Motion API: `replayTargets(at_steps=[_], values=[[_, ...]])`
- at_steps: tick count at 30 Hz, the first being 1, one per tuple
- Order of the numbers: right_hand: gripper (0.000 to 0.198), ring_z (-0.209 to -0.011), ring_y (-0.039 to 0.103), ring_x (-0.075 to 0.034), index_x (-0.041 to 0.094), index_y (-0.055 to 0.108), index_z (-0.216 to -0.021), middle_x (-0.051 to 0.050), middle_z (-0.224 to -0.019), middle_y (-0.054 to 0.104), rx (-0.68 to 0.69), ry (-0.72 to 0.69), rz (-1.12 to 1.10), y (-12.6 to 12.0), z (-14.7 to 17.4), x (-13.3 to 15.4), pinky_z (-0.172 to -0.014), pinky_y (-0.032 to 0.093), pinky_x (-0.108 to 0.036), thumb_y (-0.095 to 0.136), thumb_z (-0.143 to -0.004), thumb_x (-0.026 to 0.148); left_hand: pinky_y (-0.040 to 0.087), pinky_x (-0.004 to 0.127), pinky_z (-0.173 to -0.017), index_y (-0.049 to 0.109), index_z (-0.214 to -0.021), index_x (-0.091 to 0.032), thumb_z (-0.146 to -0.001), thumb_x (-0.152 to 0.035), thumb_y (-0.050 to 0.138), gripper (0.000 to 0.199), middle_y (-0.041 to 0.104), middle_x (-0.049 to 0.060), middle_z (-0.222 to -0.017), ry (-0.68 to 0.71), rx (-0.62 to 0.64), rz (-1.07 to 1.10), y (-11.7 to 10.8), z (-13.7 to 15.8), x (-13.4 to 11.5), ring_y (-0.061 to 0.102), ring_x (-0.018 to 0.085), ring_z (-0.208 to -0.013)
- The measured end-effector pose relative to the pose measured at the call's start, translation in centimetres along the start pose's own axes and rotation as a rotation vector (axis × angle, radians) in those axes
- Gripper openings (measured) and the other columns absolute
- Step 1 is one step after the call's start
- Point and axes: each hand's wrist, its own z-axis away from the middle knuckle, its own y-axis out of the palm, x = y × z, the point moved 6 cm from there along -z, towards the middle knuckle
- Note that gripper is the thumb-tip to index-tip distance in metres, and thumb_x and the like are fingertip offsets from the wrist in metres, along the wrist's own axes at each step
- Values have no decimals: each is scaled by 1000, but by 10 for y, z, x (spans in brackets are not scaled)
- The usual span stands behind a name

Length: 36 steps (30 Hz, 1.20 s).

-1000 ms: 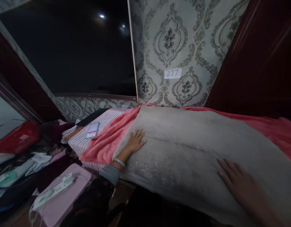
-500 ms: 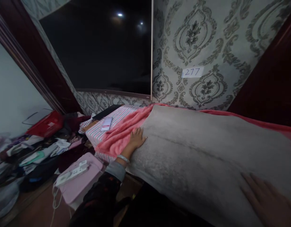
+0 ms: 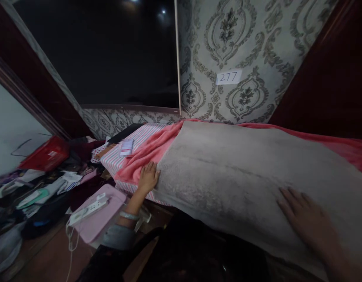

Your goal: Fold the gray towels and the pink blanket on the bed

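A large grey cloth (image 3: 228, 164) lies spread over a long surface in front of me, with a faint crease along its middle. Under it and past its left and far edges shows a pink plush blanket (image 3: 151, 149). My left hand (image 3: 148, 177) rests with fingers stretched out at the left edge of the grey cloth, partly on the pink blanket. Fingers spread, my right hand (image 3: 310, 219) lies flat on the near right part of the grey cloth. Neither hand grips anything.
A striped cover (image 3: 111, 164) reaches beyond the pink blanket, with a blurred-out item (image 3: 126, 147) on it. A power strip (image 3: 89, 209) sits on a pink box (image 3: 110, 209). Clothes (image 3: 54, 188) and a red basket (image 3: 48, 152) fill the left. A television (image 3: 110, 55) hangs behind.
My left hand has slid left and nearer, from the grey cloth to its edge. The view has shifted, and more of my right hand and forearm shows.
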Motion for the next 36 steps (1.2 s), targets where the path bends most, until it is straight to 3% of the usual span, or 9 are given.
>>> replayTargets(at_steps=[3, 8, 12, 15, 22, 26, 28, 33, 36], values=[[74, -138, 42, -36, 18, 54, -145, -11, -151, 49, 45, 45, -21, -3, -5, 2, -106, 41, -55, 13, -94, 54, 27, 54, -120, 44, -147, -7, -100, -40, 35, 58, 40, 21, -156, 51, -34, 18, -5, -1, -24, 34, 31, -148], [65, -142, 39, -33, 23, 49, -148, -7, -155, 45, 124, 87, -16, -5, -10, 6, -110, 38, -55, 21, -97, 51, 22, 52, -123, 37, -153, -13, -99, -44, 38, 62, 32, 16, -161, 355, 42, 92, 0, -6, -86, 25, 28, -151], [58, -146, 33, -29, 29, 43, -152, -3, -159, 39, 214, 98, -8, -13, -9, 3, -114, 34, -53, 25, -100, 48, 27, 57, -120, 43, -150, -17, -98, -43, 39, 59, 38, 15, -159, 401, 44, 27, 10, -12, -105, 31, 31, -149], [56, -148, 30, -28, 31, 41, -153, -1, -161, 35, 243, 195, 29, -23, -4, -27, -116, 31, -51, 26, -101, 48, 29, 58, -118, 44, -149, -16, -97, -43, 35, 60, 40, 16, -157, 410, -16, -18, 14, -18, -105, 34, 33, -147], [55, -148, 29, -29, 25, 41, -153, -4, -161, 34, 232, 543, 94, -51, 35, -136, -117, 29, -52, 26, -103, 42, 32, 59, -115, 46, -148, -11, -93, -50, 24, 71, 43, 18, -155, 427, -43, -19, 19, -28, -103, 35, 35, -146], [55, -148, 26, -36, 20, 45, -150, -10, -160, 34, 213, 768, 103, -67, 42, -148, -111, 30, -64, 25, -103, 40, 31, 59, -116, 50, -146, -11, -88, -57, 18, 80, 46, 17, -154, 421, -64, 44, 19, -30, -104, 35, 35, -147], [55, -149, 23, -36, 18, 47, -149, -13, -161, 33, 161, 741, 103, -70, 31, -127, -111, 30, -63, 25, -103, 39, 29, 57, -118, 48, -148, -15, -87, -60, 15, 83, 45, 14, -155, 406, -61, 73, 21, -31, -102, 32, 32, -148], [57, -151, 20, -29, 28, 31, -157, -6, -165, 23, 275, 300, -54, -47, -14, -52, -118, 23, -54, 29, -104, 48, 23, 56, -120, 10, -160, -38, -88, -64, 14, 76, 21, -7, -164, 406, -62, 148, 30, -34, -95, 24, 27, -152], [58, -151, 20, -29, 28, 32, -157, -5, -166, 22, 347, 293, -56, -40, -23, -62, -119, 20, -52, 29, -103, 52, 18, 55, -122, -14, -154, -45, -88, -64, 16, 75, -4, -18, -159, 415, -35, 102, 46, -42, -87, 16, 25, -153]])
